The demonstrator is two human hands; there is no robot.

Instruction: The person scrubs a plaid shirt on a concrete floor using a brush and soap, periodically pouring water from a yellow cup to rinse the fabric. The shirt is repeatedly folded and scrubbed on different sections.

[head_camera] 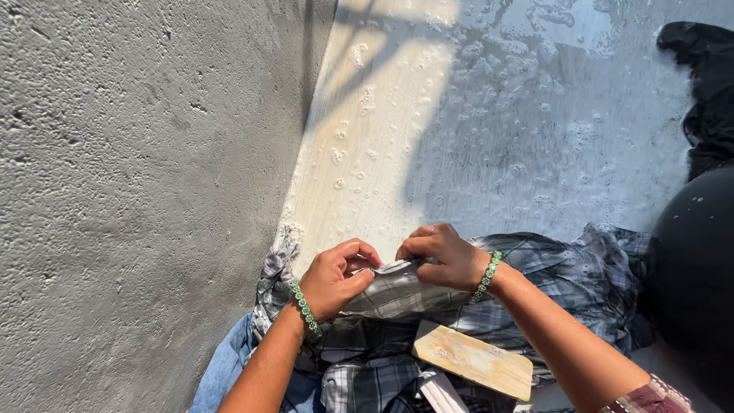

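Both hands are bunched up on the same bit of wet plaid shirt. The left hand has its fingers curled in, thumb and fingers pinching a fold of the grey checked cloth, and the right hand is doing the same just beside it, knuckles up, gripping the other end of that fold. So the fold is stretched between the 2 hands, which sit close but don't quite touch. Each wrist has a green beaded bracelet on it.

The rest of the shirt spreads out under and to the right of the right hand, crumpled and soaked, with specks of suds on it. Below the hands, near the right forearm, a flat wooden paddle lies on top of the cloth. Down by the left forearm there's some blue denim poking out from under the plaid.

Beyond the hands is a wet soapy slab with foam bubbles, half in sun, half in shade. A rough grey concrete wall runs along the left hand's side. Off past the right arm there's a round black container, and a dark garment lies further up.
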